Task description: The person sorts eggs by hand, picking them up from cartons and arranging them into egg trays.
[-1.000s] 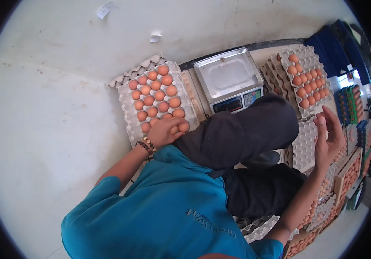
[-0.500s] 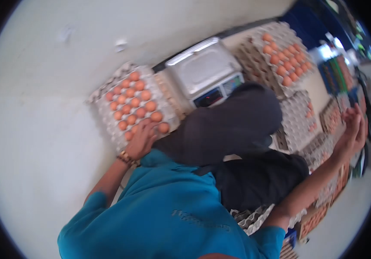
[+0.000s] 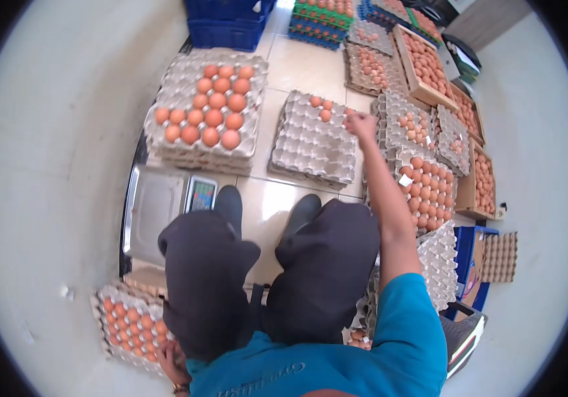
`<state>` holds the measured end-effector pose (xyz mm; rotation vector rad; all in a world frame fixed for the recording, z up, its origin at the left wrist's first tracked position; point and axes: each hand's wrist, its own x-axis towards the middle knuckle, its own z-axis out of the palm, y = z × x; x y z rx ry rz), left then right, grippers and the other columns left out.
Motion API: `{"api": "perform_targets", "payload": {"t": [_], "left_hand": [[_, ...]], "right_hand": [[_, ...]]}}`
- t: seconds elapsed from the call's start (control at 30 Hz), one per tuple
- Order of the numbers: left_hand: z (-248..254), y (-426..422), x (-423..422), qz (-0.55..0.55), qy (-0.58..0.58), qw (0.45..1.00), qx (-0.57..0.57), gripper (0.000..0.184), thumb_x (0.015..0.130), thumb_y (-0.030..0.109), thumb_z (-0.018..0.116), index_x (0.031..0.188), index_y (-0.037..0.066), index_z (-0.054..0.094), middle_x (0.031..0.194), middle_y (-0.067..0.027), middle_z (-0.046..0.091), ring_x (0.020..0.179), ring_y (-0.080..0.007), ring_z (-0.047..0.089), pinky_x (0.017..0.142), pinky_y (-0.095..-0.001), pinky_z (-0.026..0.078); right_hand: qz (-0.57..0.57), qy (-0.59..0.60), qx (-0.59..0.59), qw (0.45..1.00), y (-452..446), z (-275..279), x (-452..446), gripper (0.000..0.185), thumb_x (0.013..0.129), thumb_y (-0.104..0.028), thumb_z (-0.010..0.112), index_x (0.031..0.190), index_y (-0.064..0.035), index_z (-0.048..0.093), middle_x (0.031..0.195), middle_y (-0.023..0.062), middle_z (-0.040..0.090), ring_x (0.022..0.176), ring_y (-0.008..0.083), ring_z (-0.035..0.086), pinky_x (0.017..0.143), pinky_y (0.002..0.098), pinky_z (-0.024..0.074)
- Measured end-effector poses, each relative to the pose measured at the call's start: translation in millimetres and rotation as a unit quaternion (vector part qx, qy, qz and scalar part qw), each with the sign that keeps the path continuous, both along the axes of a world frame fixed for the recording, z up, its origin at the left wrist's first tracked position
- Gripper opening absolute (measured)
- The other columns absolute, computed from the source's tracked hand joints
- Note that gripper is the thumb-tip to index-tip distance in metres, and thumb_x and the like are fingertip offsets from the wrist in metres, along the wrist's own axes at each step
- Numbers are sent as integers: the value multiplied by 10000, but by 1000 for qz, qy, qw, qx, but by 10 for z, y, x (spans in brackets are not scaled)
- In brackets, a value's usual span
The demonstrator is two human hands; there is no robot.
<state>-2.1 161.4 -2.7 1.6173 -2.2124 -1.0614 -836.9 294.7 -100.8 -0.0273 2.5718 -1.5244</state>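
My right hand (image 3: 362,126) reaches over the top right corner of a grey egg tray stack (image 3: 313,142), its fingers bent down around an egg (image 3: 349,112) that shows at their tips. A few more brown eggs lie in that tray's back row. At the lower left, my left hand (image 3: 171,360) touches the right edge of a tray of brown eggs (image 3: 131,325); its fingers are partly cut by my leg and sleeve, and whether they hold an egg is unclear.
A scale (image 3: 158,208) stands at the left, below a tall stack of egg trays (image 3: 257,86). Blue crates (image 3: 224,33) are at the back left. Wooden boxes of eggs (image 3: 423,66) and further trays line the right side. My knees and boots fill the middle.
The view has swung round to the right. My right hand, raised in the air before, is now down at the middle tray. My left hand remains by the lower left tray.
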Motion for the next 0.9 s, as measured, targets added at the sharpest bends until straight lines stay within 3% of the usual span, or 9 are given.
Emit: {"api": "perform_targets", "payload": {"t": [0.07,0.2,0.27,0.53,0.6,0.67,0.77,0.8,0.9], "left_hand": [[68,-39,64,-162,-99,974,-125,217,895,-57,577,1100,-18,635,1117,-95,546,1045,-204,566,834,-318,516],[84,-24,216,57,16,989,133,298,948,212,622,1200,57,592,1184,-51,580,1128,-180,575,893,-304,497],[115,-84,70,135,33,972,191,329,961,278,632,1214,72,583,1186,-42,590,1135,-175,577,905,-304,492],[415,-575,-1268,79,-91,993,-16,270,963,265,624,1121,48,604,1062,-62,598,1028,-188,577,883,-329,498],[457,-648,-1418,75,-96,992,-40,259,964,262,622,1097,41,610,1031,-68,600,1002,-191,577,878,-335,499],[483,-700,-1528,72,-100,991,-59,250,964,259,620,1074,35,615,1000,-73,602,975,-195,577,872,-342,501],[514,-764,-1644,61,-108,989,-81,240,965,254,617,1039,26,623,954,-80,605,935,-200,577,864,-351,503],[527,-792,-1680,58,-109,988,-88,238,965,253,616,1027,23,625,939,-83,606,922,-201,577,861,-354,504],[543,-837,-1758,53,-110,987,-103,237,966,248,613,993,14,633,892,-91,609,882,-206,577,853,-364,506]], "right_hand": [[44,58,143,987,-80,-543,-182,283,818,-272,645,891,-16,741,800,145,728,715,269,711,706,387,565],[11,66,347,935,-534,-466,-21,371,846,-349,599,968,-28,739,952,163,738,942,321,700,890,418,524],[14,29,358,933,-697,-413,-62,428,790,-386,649,972,-8,736,1004,177,733,1002,315,688,901,427,495],[26,22,281,959,-538,-713,-334,461,831,-438,536,971,-29,694,890,136,724,947,261,691,775,389,504],[1,-159,-103,982,-396,-808,-502,407,829,-395,532,978,-39,663,802,102,682,904,250,678,736,349,520],[92,-326,-507,792,-49,-1054,-838,348,832,-323,543,1038,-57,630,750,48,596,770,209,640,648,295,542],[-53,-270,-561,781,-319,-193,-563,361,836,-312,550,1068,-41,607,707,42,584,667,190,628,615,291,536],[-30,-268,-533,802,-290,-341,-748,315,825,-240,571,1057,-36,631,762,61,634,679,211,648,654,313,553],[93,-125,-38,987,-479,-334,-806,319,758,-116,613,1055,-9,657,792,81,655,738,218,652,650,314,554]]}}
